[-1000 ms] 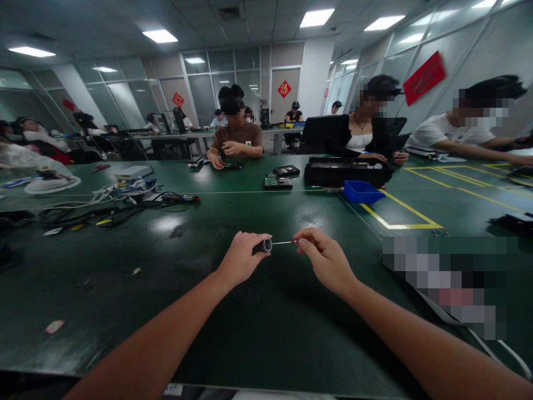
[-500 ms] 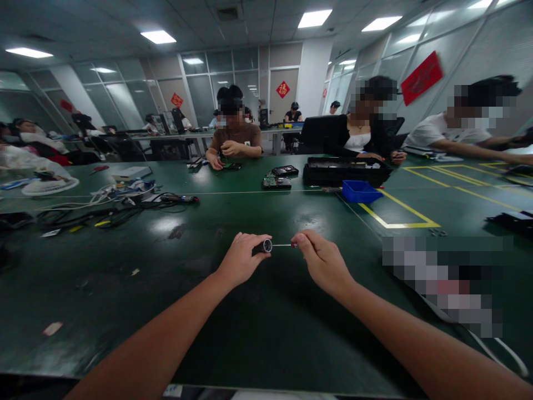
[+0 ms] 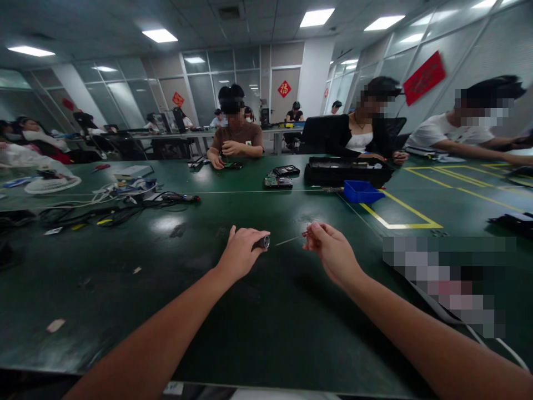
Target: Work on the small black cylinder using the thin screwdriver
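Observation:
My left hand (image 3: 240, 253) is closed around a short black cylinder, which looks like a flashlight (image 3: 265, 241); its round, silver-rimmed end faces right. Most of its body is hidden in my palm. Across from it, my right hand (image 3: 331, 247) grips a screwdriver (image 3: 288, 240) by its reddish handle, largely covered by my fingers. The thin metal shaft points left and slightly down toward the cylinder's rim, with a small gap between tip and rim. Both hands are above the green table (image 3: 266, 344).
A blue bin (image 3: 362, 192) and a long black casing (image 3: 350, 173) stand beyond my right hand. Opened hard drives (image 3: 278, 182) lie at mid-table. Tangled cables (image 3: 120, 208) spread at left. A co-worker (image 3: 236, 136) sits opposite; others sit at right.
My right hand has moved right and slightly up, drawing the screwdriver's tip away from the cylinder's end. The shaft is now tilted. My left hand has shifted slightly left.

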Demonstrator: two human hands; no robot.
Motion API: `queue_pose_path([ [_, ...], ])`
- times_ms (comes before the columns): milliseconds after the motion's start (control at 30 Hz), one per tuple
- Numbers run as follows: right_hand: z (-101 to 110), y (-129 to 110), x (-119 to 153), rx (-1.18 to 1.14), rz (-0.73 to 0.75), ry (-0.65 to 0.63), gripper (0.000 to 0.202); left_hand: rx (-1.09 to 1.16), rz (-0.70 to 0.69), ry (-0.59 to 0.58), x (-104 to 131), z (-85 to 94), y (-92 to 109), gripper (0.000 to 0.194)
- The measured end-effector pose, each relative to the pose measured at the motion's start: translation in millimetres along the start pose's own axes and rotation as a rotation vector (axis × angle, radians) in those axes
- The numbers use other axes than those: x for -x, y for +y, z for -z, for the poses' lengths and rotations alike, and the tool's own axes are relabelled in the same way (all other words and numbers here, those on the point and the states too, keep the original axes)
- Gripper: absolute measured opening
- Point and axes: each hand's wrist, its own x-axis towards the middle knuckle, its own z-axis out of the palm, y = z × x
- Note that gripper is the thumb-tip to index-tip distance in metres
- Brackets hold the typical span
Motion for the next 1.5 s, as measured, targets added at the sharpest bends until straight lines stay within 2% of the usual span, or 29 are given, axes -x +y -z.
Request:
queue_pose_path([
  [267,-1.8,4.2,3.9,0.232,0.122,-0.062,0.028,0.022,0.018,-0.055,-0.4,-3.3,1.4,0.038],
  [600,-5.9,6.2,9.0,0.32,0.132,-0.171,0.027,0.04,0.019,-0.039,2.3,-1.9,5.4,0.037],
  [733,-5.2,2.7,9.9,0.383,0.141,-0.11,0.027,0.036,0.036,-0.041,1.9,-3.4,2.6,0.038],
  [867,-0.7,-4.5,11.3,0.461,0.251,-0.028,0.026,0.047,0.031,-0.051,2.0,-5.3,-0.2,0.038],
  [967,-0.5,-9.7,15.1,0.49,0.328,-0.045,0.024,0.059,0.029,-0.06,2.3,-5.8,-0.1,0.037],
  [1100,-3.6,-11.4,19.1,0.58,0.321,-0.109,0.024,0.058,0.035,-0.071,2.1,-5.1,2.3,0.037],
  [1267,-2.7,-10.5,17.5,0.675,0.309,-0.06,0.025,0.074,0.05,-0.09,2.0,-6.5,1.4,0.037],
  [1500,-1.4,-14.5,19.1,0.664,0.347,-0.008,0.025,0.107,0.066,-0.088,3.0,-9.3,-2.1,0.039],
])
